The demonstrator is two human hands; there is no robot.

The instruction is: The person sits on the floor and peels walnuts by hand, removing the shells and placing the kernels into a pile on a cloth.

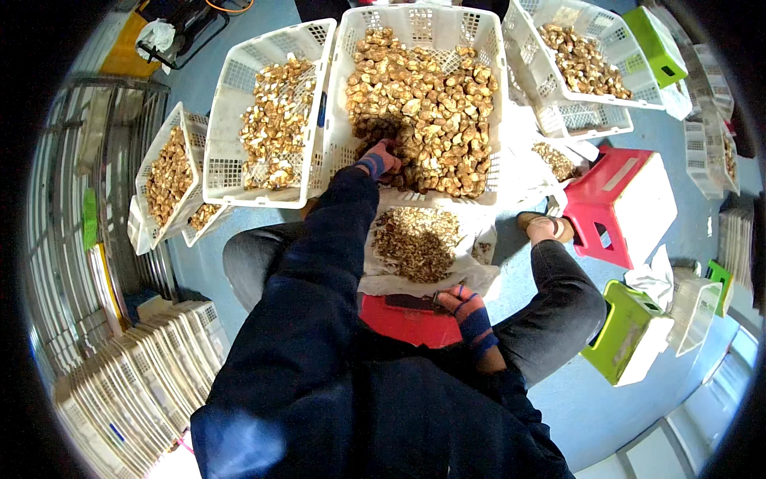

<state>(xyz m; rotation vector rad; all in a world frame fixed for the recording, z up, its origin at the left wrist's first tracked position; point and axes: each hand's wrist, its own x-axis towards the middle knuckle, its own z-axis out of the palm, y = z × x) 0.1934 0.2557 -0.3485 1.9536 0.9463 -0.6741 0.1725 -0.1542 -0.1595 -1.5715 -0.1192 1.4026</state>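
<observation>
My left hand [383, 160], in a pink and blue striped covering, reaches into the large white plastic crate [413, 13] in the middle, against the brown mushrooms [443, 120] at its near left; shadow hides whether its fingers hold one. Near my lap, my right hand [459, 300], covered alike, has its fingers closed around a small dark object [441, 301] that I cannot identify. Between the hands lies a pile of brown and whitish trimmings [419, 245] on a pale plastic sheet [395, 286]. A second white crate [222, 149] on the left holds pale-cut mushroom pieces [275, 120].
Right of the middle stands another mushroom crate [646, 84] above a lower crate [589, 127]. A red stool [616, 203] and a green stool [628, 335] stand at the right. Stacked white crates [143, 383] fill the lower left, near metal racking [114, 179].
</observation>
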